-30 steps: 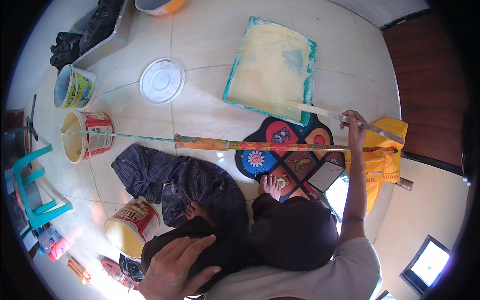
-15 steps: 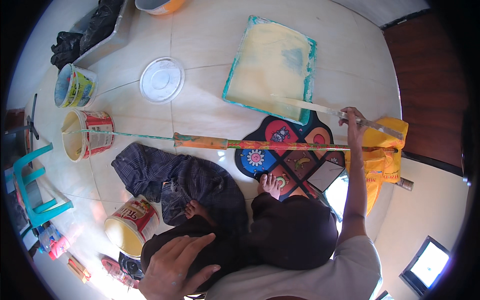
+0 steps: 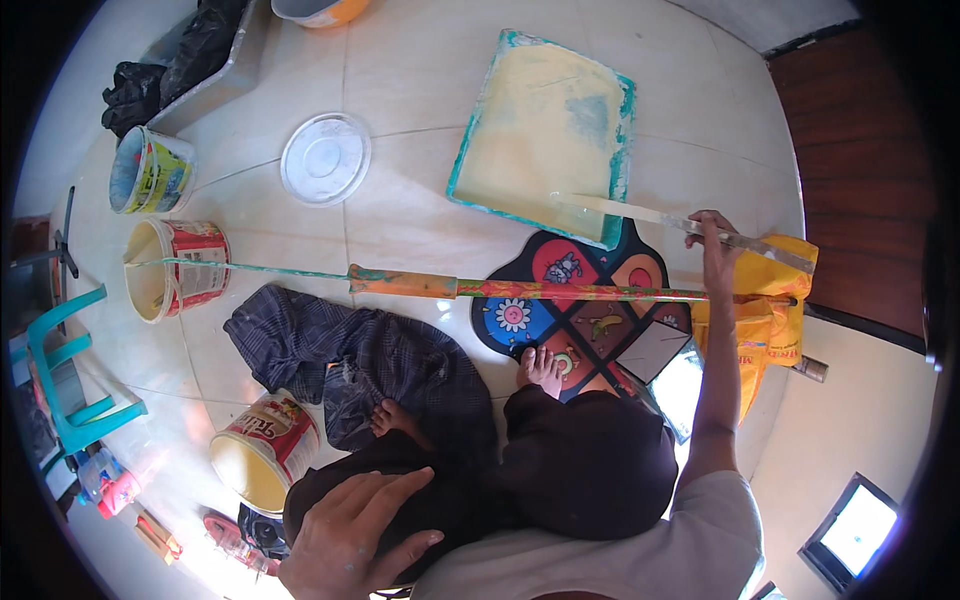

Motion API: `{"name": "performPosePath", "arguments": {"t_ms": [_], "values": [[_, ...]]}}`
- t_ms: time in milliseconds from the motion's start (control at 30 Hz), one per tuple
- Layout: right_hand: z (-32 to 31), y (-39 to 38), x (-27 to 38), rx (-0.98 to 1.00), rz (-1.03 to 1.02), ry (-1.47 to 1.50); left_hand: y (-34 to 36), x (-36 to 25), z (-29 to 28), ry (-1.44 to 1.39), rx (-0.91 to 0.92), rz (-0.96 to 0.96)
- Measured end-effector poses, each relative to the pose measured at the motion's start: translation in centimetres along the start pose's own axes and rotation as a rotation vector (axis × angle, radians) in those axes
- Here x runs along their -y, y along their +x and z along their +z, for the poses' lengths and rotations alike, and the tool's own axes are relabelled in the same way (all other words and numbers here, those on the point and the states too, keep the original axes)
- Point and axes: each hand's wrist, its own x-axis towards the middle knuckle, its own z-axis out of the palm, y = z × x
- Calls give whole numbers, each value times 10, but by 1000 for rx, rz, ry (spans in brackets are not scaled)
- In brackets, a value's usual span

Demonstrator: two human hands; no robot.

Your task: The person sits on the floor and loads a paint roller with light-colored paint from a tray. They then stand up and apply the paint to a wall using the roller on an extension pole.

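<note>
My right hand [image 3: 714,240] is closed round a flat, pale stick [image 3: 650,215]; its far end lies in cream paint in a teal tray [image 3: 535,130]. My left hand [image 3: 355,530] rests open on my dark-clad left knee, fingers bent but apart. A long paint-smeared pole [image 3: 420,283] with an orange grip lies crosswise beneath the stick, its thin end over a red-and-white bucket [image 3: 197,270] of cream paint. Below the tray is a cartoon mat [image 3: 563,265].
A dark checked cloth [image 3: 290,340], second cream-paint bucket [image 3: 275,440], yellow bucket [image 3: 170,175], pale lid [image 3: 323,158], grey tub [image 3: 230,80], teal plastic stool [image 3: 80,425] and yellow bags [image 3: 765,340] surround me. A brown door [image 3: 850,190] stands right, beside a lit screen [image 3: 860,530].
My right hand has moved slightly up and to the right with the stick. My left hand stays where it was.
</note>
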Motion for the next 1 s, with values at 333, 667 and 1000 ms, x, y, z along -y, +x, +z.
{"name": "performPosePath", "arguments": {"t_ms": [333, 667, 1000], "values": [[-7, 9, 18, 127, 55, -112, 0, 1, 0, 22, -19, -14], [15, 13, 22, 89, -28, -110, 7, -2, 1, 90, 13, -39], [0, 20, 53, 118, -5, -265, 3, 1, 3, 98, 12, -79]]}}
